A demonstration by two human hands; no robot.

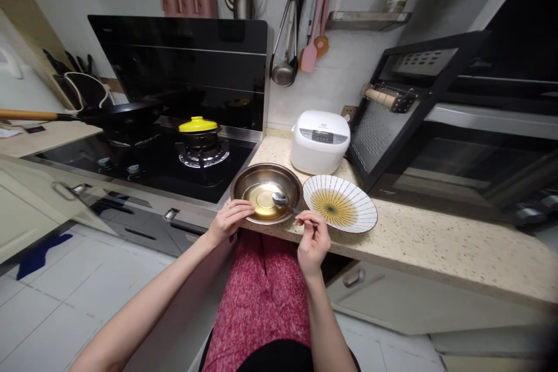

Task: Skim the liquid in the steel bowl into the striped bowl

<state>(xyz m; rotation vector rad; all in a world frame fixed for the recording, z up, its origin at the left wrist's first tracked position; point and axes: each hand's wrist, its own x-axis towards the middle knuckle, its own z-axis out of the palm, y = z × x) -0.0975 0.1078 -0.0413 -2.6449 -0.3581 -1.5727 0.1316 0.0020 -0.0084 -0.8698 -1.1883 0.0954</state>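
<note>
A steel bowl (244,177) with shallow yellowish liquid in it stands at the counter's front edge. My left hand (231,218) grips the near-left rim of this bowl, fingers over the edge. In my right hand (314,238) is a metal spoon (279,200), pinched by its handle; its head is over the bowl's right side, and I cannot tell whether it touches the liquid. Just right of the bowl lies a white plate (364,203) with dark radial lines and yellowish liquid in its middle.
Behind the plate stands a white rice cooker (321,148). To the left, a gas stove (170,171) carries a small pot with a yellow lid (198,124) and a black wok (126,113). An oven (471,168) is at the right; utensils (309,55) hang behind.
</note>
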